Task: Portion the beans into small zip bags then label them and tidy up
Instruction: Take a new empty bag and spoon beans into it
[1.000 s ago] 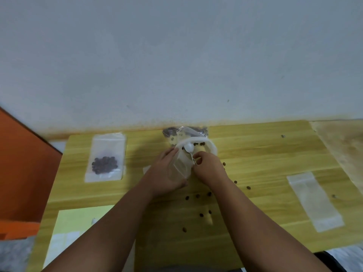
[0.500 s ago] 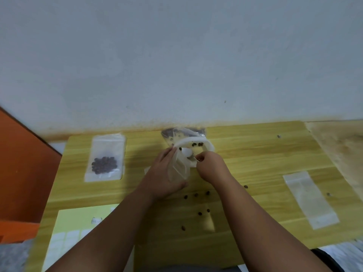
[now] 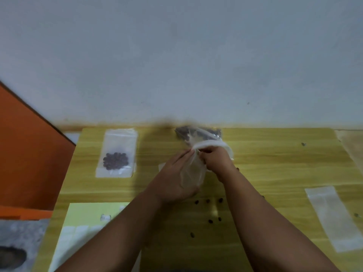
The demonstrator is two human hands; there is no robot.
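my left hand (image 3: pixel 174 179) grips the small zip bag (image 3: pixel 191 173) mid-table, just in front of the bean sack (image 3: pixel 198 133), my right hand (image 3: pixel 215 160) curls at its mouth, on what i cannot tell, so i should hold that mouth wide and feed each pinch in low.

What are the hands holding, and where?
The left hand grips the small zip bag along its side; the right hand seems to pinch its top edge.

Bean-filled zip bag (image 3: pixel 117 153) flat, 10 o'clock. Clear zip bag (image 3: pixel 191 171) held up, centre. Empty zip bag (image 3: pixel 332 216) flat, 4 o'clock. Loose beans (image 3: pixel 208 201), 6 o'clock.
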